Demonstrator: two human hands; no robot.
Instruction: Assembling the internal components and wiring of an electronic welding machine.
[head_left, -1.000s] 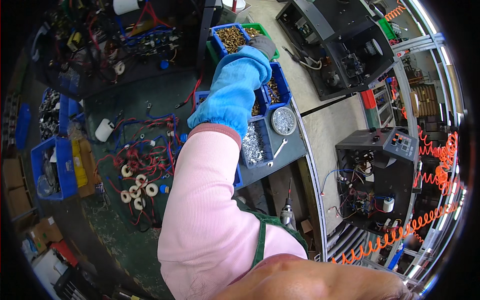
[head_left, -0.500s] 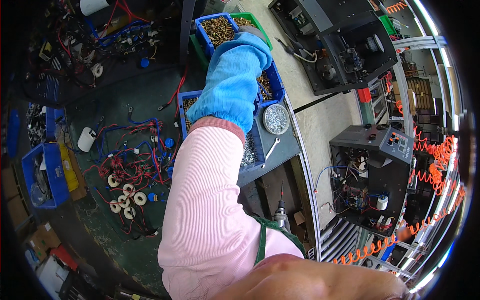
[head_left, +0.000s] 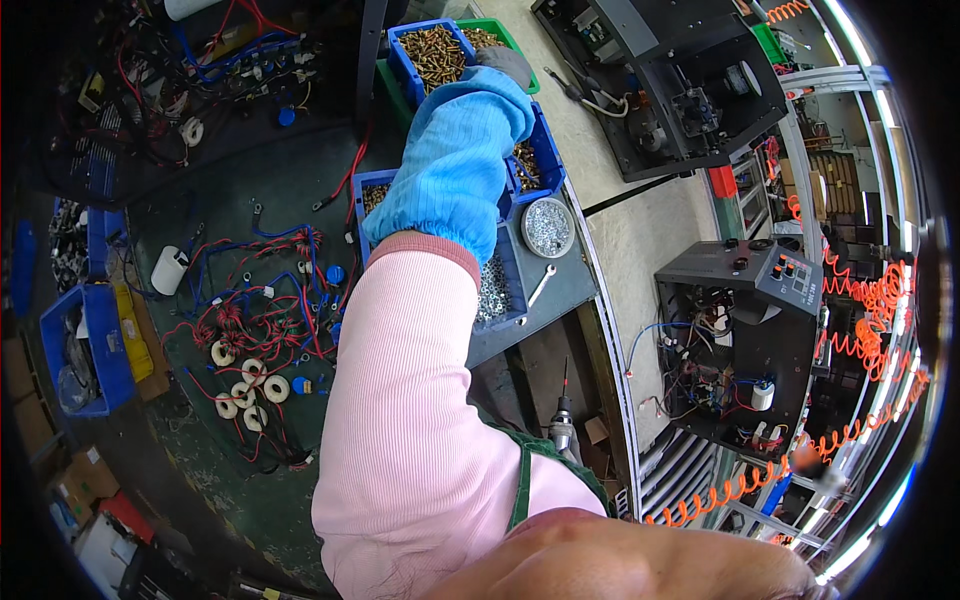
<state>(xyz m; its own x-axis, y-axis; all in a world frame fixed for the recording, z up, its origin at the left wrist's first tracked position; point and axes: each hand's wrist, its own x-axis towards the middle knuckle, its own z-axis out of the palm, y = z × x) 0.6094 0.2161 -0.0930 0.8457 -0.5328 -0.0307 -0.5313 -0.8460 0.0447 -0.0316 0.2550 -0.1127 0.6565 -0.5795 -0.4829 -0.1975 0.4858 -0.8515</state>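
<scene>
My left arm, in a pink sleeve with a blue cuff cover, reaches up the middle of the picture. My left hand [head_left: 505,65], in a grey glove, rests at the far end between a blue bin of brass parts [head_left: 432,50] and a green bin [head_left: 492,30]. Its fingers are turned away, so I cannot see whether they hold anything. More blue bins lie under the forearm, one with brass parts [head_left: 540,160] and one with silvery screws [head_left: 495,290]. My right hand is out of sight.
A round tin of small silvery parts [head_left: 547,227] and a wrench [head_left: 540,285] lie right of the forearm. White ring coils with red wires [head_left: 250,385], a white roll [head_left: 170,270] and a blue crate [head_left: 85,350] lie left. Open black machines [head_left: 740,340] stand right.
My view has swung a little, so the bench contents have slid left. My left hand has stayed at the bins of brass parts, a little further in.
</scene>
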